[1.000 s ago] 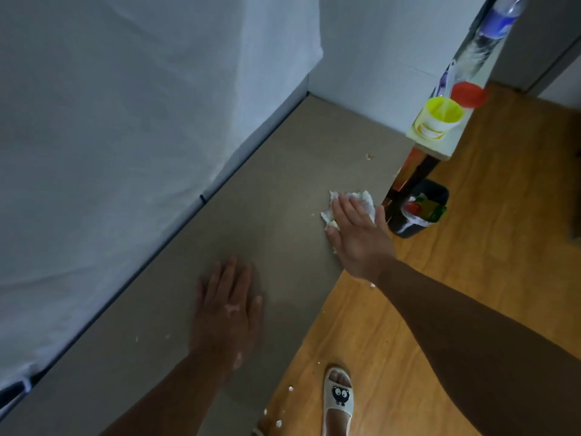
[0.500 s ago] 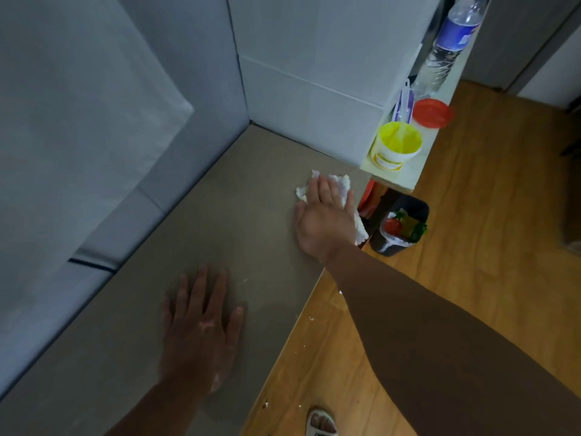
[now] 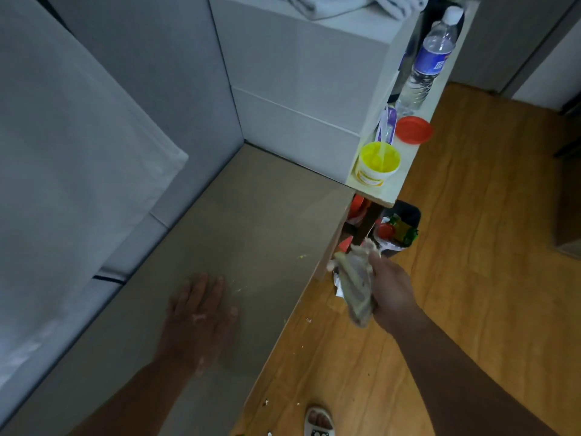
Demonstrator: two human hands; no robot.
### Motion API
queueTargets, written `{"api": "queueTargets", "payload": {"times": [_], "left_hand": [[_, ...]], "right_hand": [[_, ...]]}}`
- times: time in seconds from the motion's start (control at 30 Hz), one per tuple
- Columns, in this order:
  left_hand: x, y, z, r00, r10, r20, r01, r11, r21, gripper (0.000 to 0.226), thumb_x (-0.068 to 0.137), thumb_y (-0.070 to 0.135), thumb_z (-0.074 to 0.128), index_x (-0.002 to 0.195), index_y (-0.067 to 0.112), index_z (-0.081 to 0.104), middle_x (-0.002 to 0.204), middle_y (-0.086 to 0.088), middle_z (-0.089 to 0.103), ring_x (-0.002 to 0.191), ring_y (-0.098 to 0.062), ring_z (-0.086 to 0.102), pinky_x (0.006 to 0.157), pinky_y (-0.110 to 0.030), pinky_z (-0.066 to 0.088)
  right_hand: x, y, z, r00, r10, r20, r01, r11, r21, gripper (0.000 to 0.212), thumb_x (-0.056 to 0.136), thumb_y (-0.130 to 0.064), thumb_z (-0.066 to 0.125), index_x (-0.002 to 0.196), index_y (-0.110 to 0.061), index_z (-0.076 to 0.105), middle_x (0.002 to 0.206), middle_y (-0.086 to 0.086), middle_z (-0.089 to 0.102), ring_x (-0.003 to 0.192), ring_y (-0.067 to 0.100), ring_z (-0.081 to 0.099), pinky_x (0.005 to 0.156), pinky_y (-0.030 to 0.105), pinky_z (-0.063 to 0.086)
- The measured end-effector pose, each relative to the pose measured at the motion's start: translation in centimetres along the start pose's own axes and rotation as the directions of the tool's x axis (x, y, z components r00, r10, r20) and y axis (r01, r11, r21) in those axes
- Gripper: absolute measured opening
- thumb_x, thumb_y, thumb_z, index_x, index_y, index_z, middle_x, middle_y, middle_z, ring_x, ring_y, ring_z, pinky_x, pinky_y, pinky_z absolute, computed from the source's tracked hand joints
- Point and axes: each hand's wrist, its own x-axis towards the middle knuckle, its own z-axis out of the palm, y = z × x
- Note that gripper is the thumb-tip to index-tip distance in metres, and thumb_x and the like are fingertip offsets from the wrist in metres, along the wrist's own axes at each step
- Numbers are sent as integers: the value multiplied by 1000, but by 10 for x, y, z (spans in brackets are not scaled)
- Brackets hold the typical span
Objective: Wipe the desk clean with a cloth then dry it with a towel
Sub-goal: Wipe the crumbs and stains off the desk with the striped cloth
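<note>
The grey-brown desk [image 3: 251, 221] runs from the near left to the far corner. My left hand [image 3: 201, 316] lies flat on it, palm down, fingers spread, holding nothing. My right hand [image 3: 393, 291] is off the desk's right edge, above the wooden floor, shut on a crumpled white cloth [image 3: 355, 278] that hangs blurred from it. A few small yellow crumbs [image 3: 302, 256] lie on the desk near that edge. Folded white towels [image 3: 330, 4] rest on top of the white cabinet at the back.
A narrow shelf [image 3: 405, 165] to the right carries a yellow tub [image 3: 379, 162], a red-lidded container [image 3: 412, 130] and a water bottle [image 3: 430, 58]. A black waste bin [image 3: 405, 225] stands below it. Crumbs dot the wooden floor [image 3: 471, 247]. My sandalled foot [image 3: 319, 421] is at the bottom.
My right hand has lifted the cloth off the desk and moved right, past the desk's edge, over the floor near the bin. My left hand stays flat on the desk.
</note>
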Motion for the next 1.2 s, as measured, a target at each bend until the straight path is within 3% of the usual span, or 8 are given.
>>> {"api": "queueTargets", "payload": {"times": [0.1,0.17,0.33,0.57,0.77,0.97,1.03,1.2], "left_hand": [[16,-30,33,970,42,241,1,984,-176,99,87,86,1,152,27,46,166,-9,22,156,-36,20,124,-48,21],[0,-21,30,950,-35,309,173,886,-430,125,62,108,25,146,22,56,165,-3,35,153,-28,32,122,-44,30],[-97,102,-67,891,-6,454,436,295,-851,76,49,68,90,107,24,68,100,-1,74,81,-3,70,79,-22,52],[-178,148,-82,930,-26,366,367,102,-925,3,91,17,76,90,14,76,98,-16,77,94,-33,73,91,-55,58],[-194,125,-103,961,-193,197,237,215,-947,28,81,41,78,90,17,69,94,-18,72,89,-42,70,76,-61,58],[-207,105,-104,989,-116,-90,-11,557,-831,75,68,66,76,132,31,56,124,10,62,106,-7,65,89,-32,60],[-211,103,-101,936,56,-348,-268,754,-600,70,69,66,75,125,25,66,128,9,58,115,-2,56,95,-12,45],[-211,103,-103,824,229,-518,-495,735,-464,28,77,40,73,102,26,70,100,11,68,88,2,58,77,-10,48]], "right_hand": [[-55,-4,-22,936,272,225,-323,916,239,37,97,-35,66,116,-4,76,114,19,76,107,37,73,98,50,55],[-85,-5,-28,884,338,324,-431,857,282,42,94,-35,68,119,-3,76,122,20,73,111,38,71,100,49,53],[-133,-12,-26,815,355,458,-535,764,361,43,102,-35,56,124,-3,74,123,20,72,102,36,73,88,44,55],[-177,-22,-19,863,259,434,-418,848,325,42,93,-32,68,125,-6,74,124,19,72,119,38,67,111,51,47],[-214,-37,-26,862,120,493,-174,983,65,28,104,-24,57,126,-15,70,119,7,76,111,28,73,94,48,57],[-238,-37,-15,900,52,433,-56,998,-2,20,102,-8,60,116,-13,73,107,11,79,98,29,76,84,47,61],[-245,-34,-10,912,28,410,-40,999,21,19,102,-6,59,116,-10,73,105,14,78,96,32,76,82,48,63],[-261,-26,-3,894,-32,447,16,999,39,25,100,-6,62,123,-10,70,112,14,77,103,31,75,84,43,60]]}}
